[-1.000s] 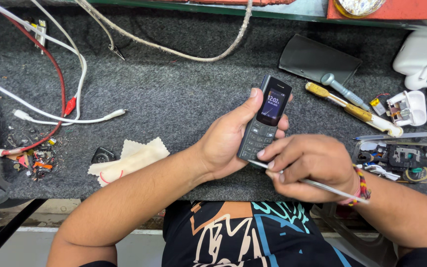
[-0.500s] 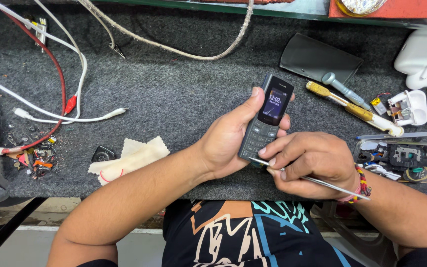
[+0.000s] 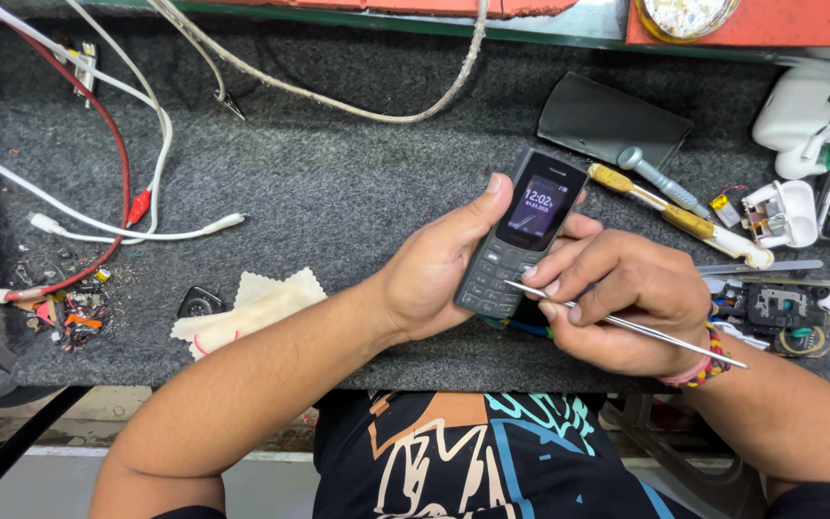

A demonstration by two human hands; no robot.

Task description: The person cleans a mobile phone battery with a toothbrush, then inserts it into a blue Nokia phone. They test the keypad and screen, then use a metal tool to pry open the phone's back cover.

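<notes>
Little has shifted: left hand point(image 3: 434, 274) still grips the phone point(image 3: 521, 235) at centre frame; right hand point(image 3: 626, 298) pinches a probe point(image 3: 646, 332) at its keypad.

Grey keypad phone point(image 3: 519, 238), screen lit, tilted upright above desk point(image 3: 338, 183) (held, not lying). Thin metal rod point(image 3: 626, 325) slants across, tip at lower keypad, touching or just above.

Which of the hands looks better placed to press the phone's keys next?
Probably the right hand: it holds a thin metal probe whose tip sits at the keypad, while the left hand cradles the keypad phone.
</notes>
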